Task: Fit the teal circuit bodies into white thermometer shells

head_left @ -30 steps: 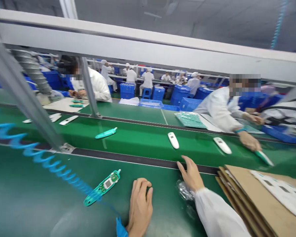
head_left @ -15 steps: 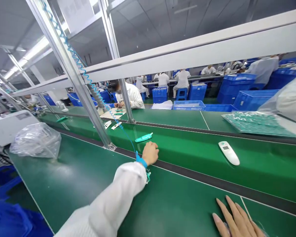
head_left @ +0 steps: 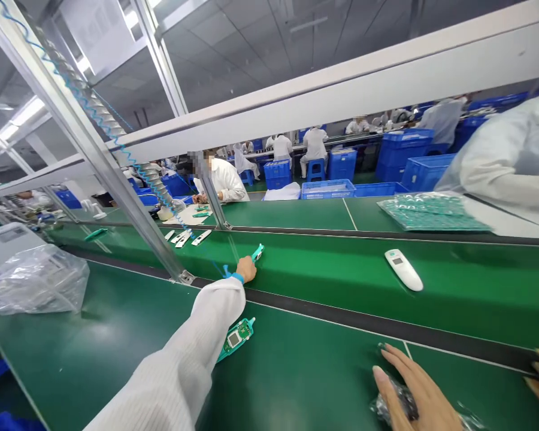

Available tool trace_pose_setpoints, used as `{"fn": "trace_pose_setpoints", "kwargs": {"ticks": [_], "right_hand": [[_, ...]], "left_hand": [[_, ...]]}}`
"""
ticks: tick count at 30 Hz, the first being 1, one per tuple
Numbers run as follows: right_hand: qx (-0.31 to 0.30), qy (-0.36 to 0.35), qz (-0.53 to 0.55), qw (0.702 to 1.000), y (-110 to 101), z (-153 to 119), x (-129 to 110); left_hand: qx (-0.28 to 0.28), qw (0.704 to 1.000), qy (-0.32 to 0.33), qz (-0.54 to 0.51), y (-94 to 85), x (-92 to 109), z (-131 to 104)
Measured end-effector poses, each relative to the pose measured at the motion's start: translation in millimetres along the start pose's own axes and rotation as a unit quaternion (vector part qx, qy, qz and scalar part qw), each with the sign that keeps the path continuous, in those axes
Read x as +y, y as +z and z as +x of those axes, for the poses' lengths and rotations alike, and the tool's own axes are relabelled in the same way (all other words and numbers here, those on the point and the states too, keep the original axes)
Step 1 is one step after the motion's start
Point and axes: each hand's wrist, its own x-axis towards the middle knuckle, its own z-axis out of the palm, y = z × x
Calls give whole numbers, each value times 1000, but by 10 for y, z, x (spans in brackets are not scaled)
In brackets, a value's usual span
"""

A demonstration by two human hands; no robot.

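My left hand [head_left: 247, 269], with a blue wrist strap, reaches over the green belt. Its fingers are closed on the near end of a teal device casing [head_left: 259, 252]. Under my left forearm, on the bench, lies another teal casing with an exposed circuit board [head_left: 234, 339], partly hidden by the sleeve. My right hand [head_left: 415, 392] is at the lower right, fingers stretched and apart. Beneath it is a crumpled clear plastic bag [head_left: 397, 398] with something dark in it that I cannot make out. Further right on the belt lies a white handheld device [head_left: 404, 270].
Several white casing parts [head_left: 182, 237] and a green piece [head_left: 96, 234] lie on the belt to the left. A metal post [head_left: 130, 197] rises at the belt edge. A plastic bag [head_left: 40, 278] sits at left, stacked teal packets [head_left: 431, 212] opposite. Co-workers sit beyond.
My left hand has reached forward and closed on the teal casing, which is now turned more upright. The view has shifted right, showing more of the circuit-board casing and the bag under my right hand.
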Motion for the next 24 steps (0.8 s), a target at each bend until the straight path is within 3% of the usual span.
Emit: {"fn": "trace_pose_setpoints", "kwargs": {"ticks": [4, 8, 11, 13, 18, 24], "right_hand": [[66, -41, -1, 997, -73, 3, -104], [96, -67, 14, 993, -201, -9, -257], [89, -58, 55, 993, -371, -5, -540], [82, -59, 101, 990, -492, -2, -806], [29, -59, 175, 982, -655, -73, -1344], [8, -17, 186, 982, -663, -295, -1349]], "left_hand": [[-99, 983, 52, -149, 55, 98, -543], [-161, 941, 127, -270, 120, 153, -1450], [-212, 894, 159, -361, 177, 214, -2100], [-227, 885, 164, -372, 229, 245, -2436], [-235, 895, 189, -328, 384, 228, -2971], [-230, 920, 182, -258, 447, 121, -3287]]}}
